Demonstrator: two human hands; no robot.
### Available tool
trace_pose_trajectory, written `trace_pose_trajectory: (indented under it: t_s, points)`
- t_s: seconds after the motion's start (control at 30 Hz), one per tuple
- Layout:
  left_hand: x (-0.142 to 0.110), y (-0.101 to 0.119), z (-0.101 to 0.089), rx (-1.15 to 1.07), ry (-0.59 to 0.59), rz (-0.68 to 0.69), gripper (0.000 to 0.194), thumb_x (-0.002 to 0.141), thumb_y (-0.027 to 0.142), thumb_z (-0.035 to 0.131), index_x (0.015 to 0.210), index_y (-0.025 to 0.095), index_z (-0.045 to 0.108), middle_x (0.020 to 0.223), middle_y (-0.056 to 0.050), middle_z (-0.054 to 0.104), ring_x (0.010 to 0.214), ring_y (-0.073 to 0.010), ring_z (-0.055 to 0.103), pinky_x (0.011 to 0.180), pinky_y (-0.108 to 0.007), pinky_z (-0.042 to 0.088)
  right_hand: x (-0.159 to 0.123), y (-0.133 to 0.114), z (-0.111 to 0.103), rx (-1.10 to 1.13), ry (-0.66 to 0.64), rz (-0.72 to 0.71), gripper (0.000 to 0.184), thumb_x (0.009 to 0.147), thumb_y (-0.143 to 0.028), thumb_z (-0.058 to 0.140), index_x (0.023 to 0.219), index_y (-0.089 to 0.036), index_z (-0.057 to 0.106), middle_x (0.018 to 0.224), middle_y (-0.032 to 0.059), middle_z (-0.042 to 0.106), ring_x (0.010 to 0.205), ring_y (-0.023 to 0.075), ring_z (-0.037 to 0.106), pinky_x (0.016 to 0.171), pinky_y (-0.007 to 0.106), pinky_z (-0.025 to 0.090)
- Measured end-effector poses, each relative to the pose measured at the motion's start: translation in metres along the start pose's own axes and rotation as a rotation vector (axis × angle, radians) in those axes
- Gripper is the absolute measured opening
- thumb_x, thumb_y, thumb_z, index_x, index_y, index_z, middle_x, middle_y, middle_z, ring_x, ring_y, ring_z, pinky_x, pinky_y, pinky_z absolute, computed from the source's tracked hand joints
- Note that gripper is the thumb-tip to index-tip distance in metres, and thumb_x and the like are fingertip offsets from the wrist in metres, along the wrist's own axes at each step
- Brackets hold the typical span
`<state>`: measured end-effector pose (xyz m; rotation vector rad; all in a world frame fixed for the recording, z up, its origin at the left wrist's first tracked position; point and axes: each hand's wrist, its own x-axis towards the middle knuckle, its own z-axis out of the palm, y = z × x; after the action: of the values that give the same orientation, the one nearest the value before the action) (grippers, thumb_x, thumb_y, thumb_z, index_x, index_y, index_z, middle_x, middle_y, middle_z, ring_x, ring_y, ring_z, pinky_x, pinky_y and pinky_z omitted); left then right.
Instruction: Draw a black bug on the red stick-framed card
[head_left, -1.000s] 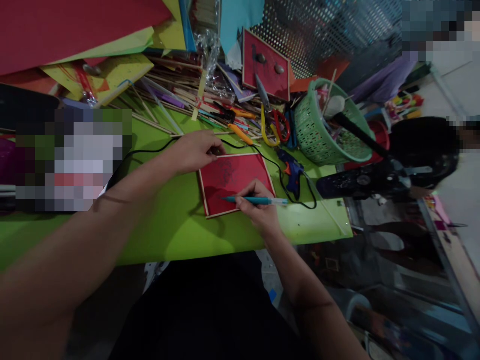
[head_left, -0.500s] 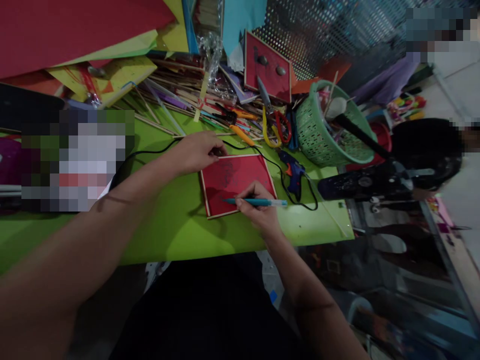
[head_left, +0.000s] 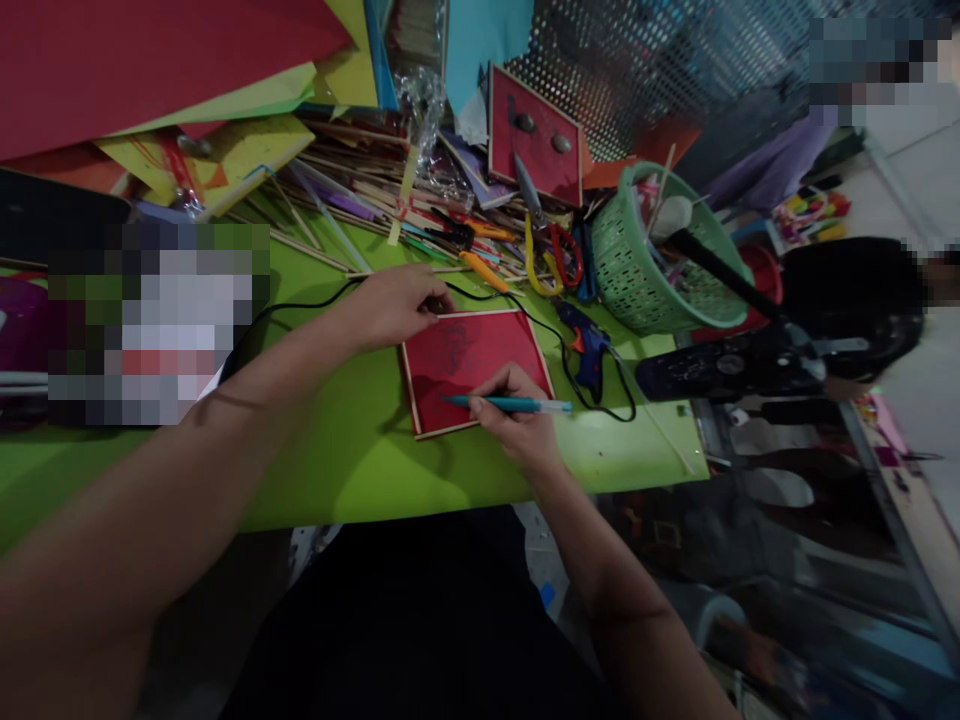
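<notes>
A red panel [head_left: 480, 350] with a thin pale wooden border lies on the green tabletop, with a dark line drawing on its upper part. My right hand [head_left: 517, 415] is closed around a teal pen [head_left: 517, 404]. The pen's tip points left, low over the red surface; I cannot tell whether it touches. My left hand [head_left: 397, 305] has its fingers curled down at the panel's upper left corner, gripping the edge, and the fingertips are partly hidden.
Behind the panel lie scissors [head_left: 551, 250], an orange-handled tool [head_left: 484, 270] and many thin sticks. A blue glue gun [head_left: 589, 345] with a black cord rests to the right. Beyond stand a green basket [head_left: 637, 260] and another red panel [head_left: 536, 135]. A person's dark-haired head [head_left: 855, 310] is at right.
The pen and my right hand have shifted very slightly to the left. My left hand and the panel stay in place.
</notes>
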<state>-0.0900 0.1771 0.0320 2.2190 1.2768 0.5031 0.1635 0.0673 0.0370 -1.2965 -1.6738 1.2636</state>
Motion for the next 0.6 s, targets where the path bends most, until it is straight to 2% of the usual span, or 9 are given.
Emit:
trace_pose_trajectory:
  t_s: [0.17,0.6]
  points:
    - [0.0003,-0.0016,0.0003,0.013,-0.002,0.005,0.041,0.092,0.019,0.062,0.123,0.017,0.088,0.113,-0.012,0.082,0.1,-0.0249,0.072,0.093,-0.037,0.057,-0.0005,-0.0013,-0.0001,-0.016,0.002,-0.006,0.023,0.089,-0.041,0.082,0.086,-0.027,0.064,0.072,-0.0026,0.065,0.065,0.0167,0.056,0.062,0.03,0.044]
    - [0.0,-0.0017,0.001,-0.008,0.008,-0.002,0.04,0.093,0.019,0.063,0.123,0.019,0.089,0.111,-0.01,0.082,0.1,-0.0244,0.072,0.092,-0.034,0.056,0.0,-0.0012,0.0003,-0.022,0.014,0.012,0.023,0.087,-0.042,0.083,0.085,-0.027,0.065,0.071,-0.0017,0.067,0.065,0.0169,0.057,0.063,0.03,0.046]
